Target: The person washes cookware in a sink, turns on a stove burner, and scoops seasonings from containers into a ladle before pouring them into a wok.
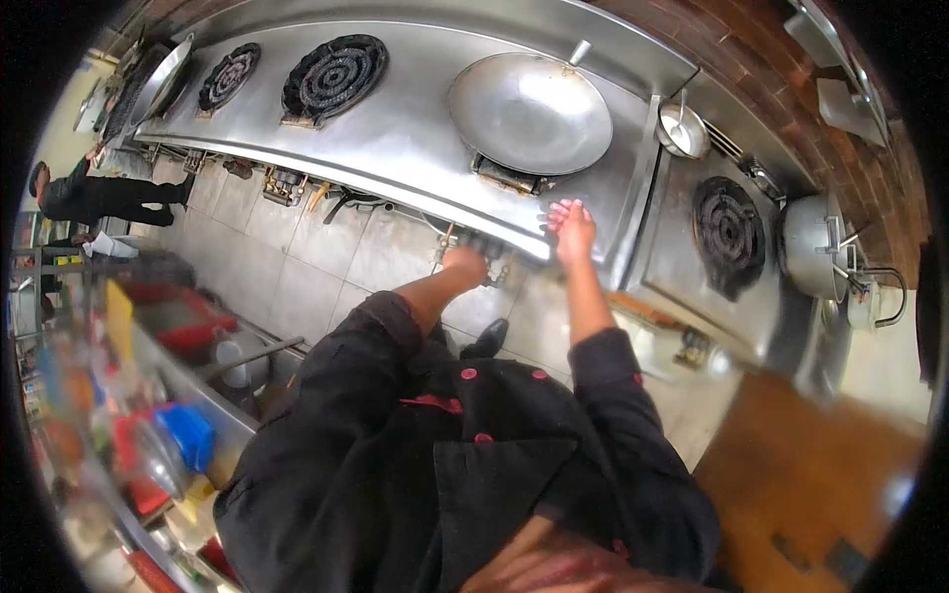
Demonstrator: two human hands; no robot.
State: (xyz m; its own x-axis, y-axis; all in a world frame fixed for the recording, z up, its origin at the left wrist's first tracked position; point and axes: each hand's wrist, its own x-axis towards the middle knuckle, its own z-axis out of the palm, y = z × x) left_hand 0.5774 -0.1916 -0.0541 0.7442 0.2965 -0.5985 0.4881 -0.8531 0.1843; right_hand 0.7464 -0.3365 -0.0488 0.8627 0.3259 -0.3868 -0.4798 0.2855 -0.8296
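Note:
A large metal wok (531,111) rests on a burner of the steel range (425,148), its handle pointing to the back. My right hand (571,229) is raised just over the range's front edge, below and right of the wok, palm up with fingers spread and nothing in it. Low in front of the range, my left hand (467,265) reaches to the valves and pipes (491,272) under the front edge. Its fingers are hidden there, so what it touches cannot be made out.
More burners (336,76) line the range to the left. To the right are a small pan (683,132), a burner (730,229) and a tall pot (813,247). A person (104,196) stands at the far left. Containers (185,435) fill a counter at lower left.

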